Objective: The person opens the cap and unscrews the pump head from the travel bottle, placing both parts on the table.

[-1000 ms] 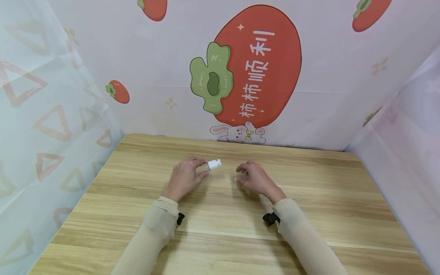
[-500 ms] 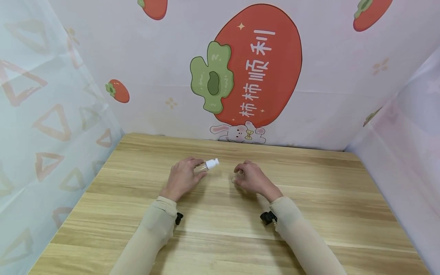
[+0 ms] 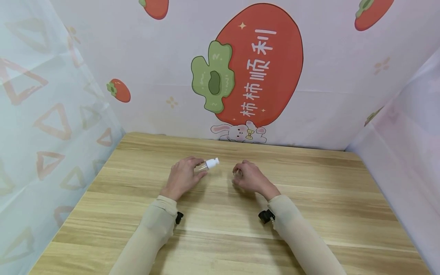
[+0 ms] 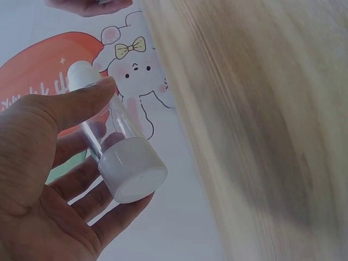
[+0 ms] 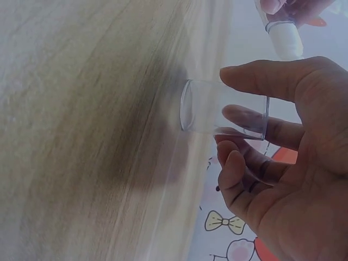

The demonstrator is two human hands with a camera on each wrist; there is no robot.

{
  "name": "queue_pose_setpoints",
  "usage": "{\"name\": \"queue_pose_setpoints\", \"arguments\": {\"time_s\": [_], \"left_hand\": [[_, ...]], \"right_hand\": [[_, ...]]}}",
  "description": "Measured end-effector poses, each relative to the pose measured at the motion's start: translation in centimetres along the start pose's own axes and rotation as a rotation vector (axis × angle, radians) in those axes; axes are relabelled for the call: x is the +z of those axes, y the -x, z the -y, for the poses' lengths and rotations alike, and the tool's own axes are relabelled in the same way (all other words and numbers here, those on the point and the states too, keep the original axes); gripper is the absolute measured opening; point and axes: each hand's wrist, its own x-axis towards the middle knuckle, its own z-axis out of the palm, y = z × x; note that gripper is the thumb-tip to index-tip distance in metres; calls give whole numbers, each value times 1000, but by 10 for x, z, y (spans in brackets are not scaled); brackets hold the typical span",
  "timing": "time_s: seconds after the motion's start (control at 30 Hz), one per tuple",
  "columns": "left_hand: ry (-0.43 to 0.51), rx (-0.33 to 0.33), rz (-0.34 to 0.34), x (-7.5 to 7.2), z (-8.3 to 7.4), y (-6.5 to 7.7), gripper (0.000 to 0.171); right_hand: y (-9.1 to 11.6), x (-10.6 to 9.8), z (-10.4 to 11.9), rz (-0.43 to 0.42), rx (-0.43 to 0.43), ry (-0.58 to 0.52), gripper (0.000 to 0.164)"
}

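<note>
My left hand [image 3: 182,176] holds a small clear pump bottle [image 3: 211,163] on a slant, its white top pointing right. In the left wrist view the thumb lies across the bottle's upper part, and its thick white base [image 4: 136,171] faces the camera. A short clear cap [image 5: 204,106], hollow like a little cup, is pinched between the thumb and fingers of my right hand [image 3: 252,178]. Seen from the head, that cap is mostly hidden by the fingers. Both hands are raised a little over the table, with a gap between bottle and cap.
The wooden table [image 3: 220,236] runs back to a white cloth backdrop [image 3: 165,68] printed with a large red persimmon and a rabbit. Patterned cloths also stand along the left and right sides. A black wrist camera [image 3: 266,216] sits at the right cuff.
The left hand and bottle have shifted slightly left, showing more of the clear body. The right hand has drifted a little left with the cap, which is now more hidden behind its fingers.
</note>
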Motion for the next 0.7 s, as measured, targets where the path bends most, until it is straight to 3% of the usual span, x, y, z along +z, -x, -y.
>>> {"name": "queue_pose_setpoints", "arguments": {"time_s": [0.5, 0.7], "left_hand": [[-7, 14, 0, 1, -2, 0, 35], [-6, 25, -7, 1, -4, -1, 35]], "right_hand": [[-1, 3, 1, -10, 15, 3, 22], [-1, 1, -1, 4, 19, 6, 30]]}}
